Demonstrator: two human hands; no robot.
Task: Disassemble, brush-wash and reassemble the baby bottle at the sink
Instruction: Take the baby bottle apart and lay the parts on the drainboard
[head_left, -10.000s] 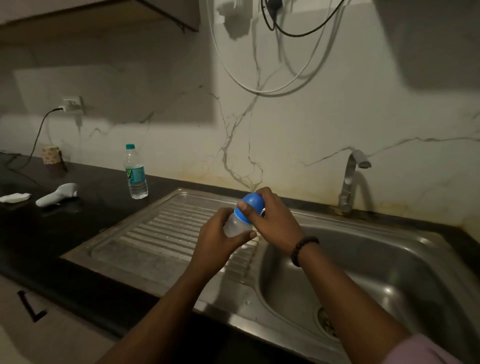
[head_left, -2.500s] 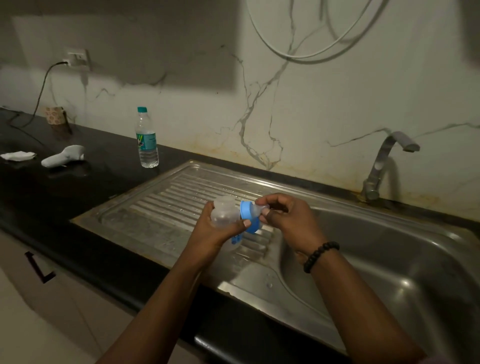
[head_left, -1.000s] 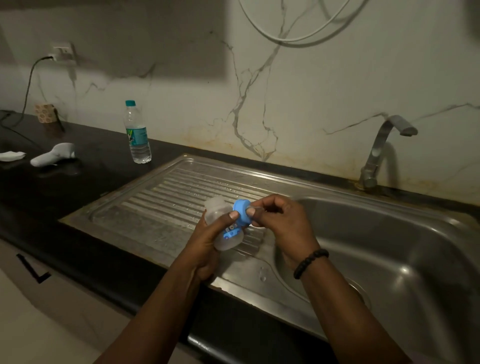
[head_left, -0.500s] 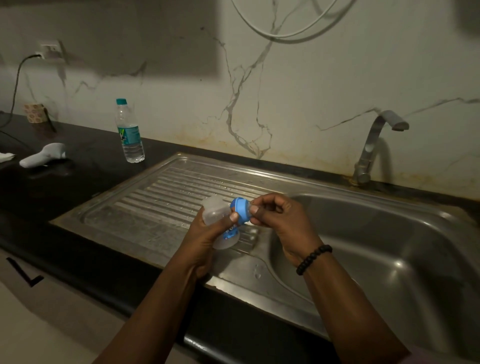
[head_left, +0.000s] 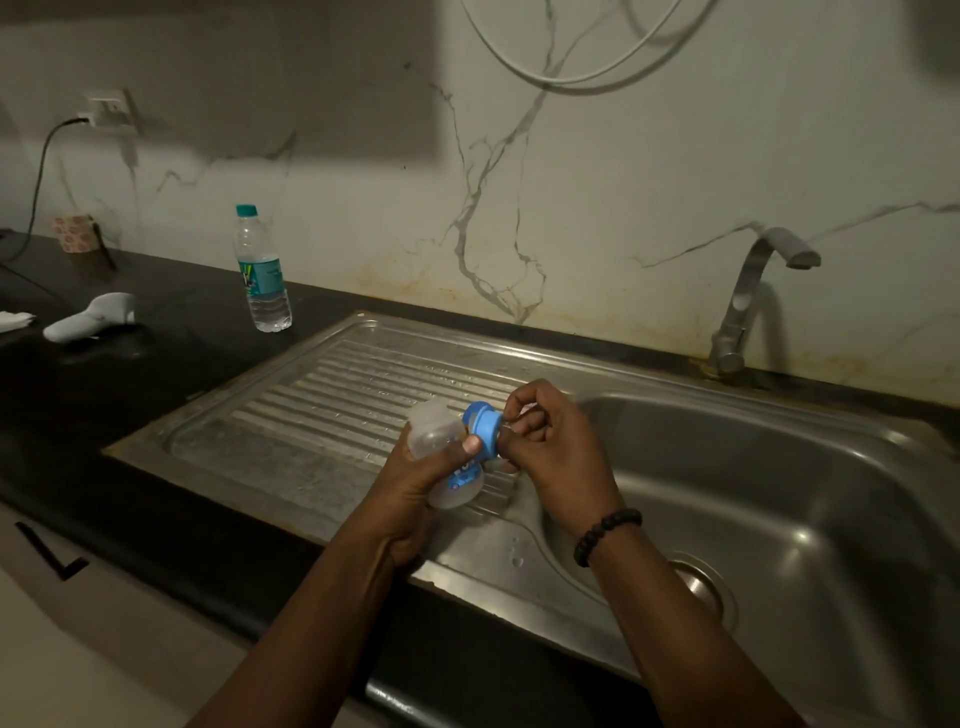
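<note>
Over the drainboard, a person's left hand grips the baby bottle while right-hand fingertips pinch the teat at the blue collar's three o'clock; wet silicone could slip into the basin.

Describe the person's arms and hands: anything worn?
Both forearms are bare, with no sleeves showing in the head view and no gloves. The right wrist carries a bracelet of round black beads. The left hand and its wrist show no ring, watch or band; the right hand shows no ring either.
</note>
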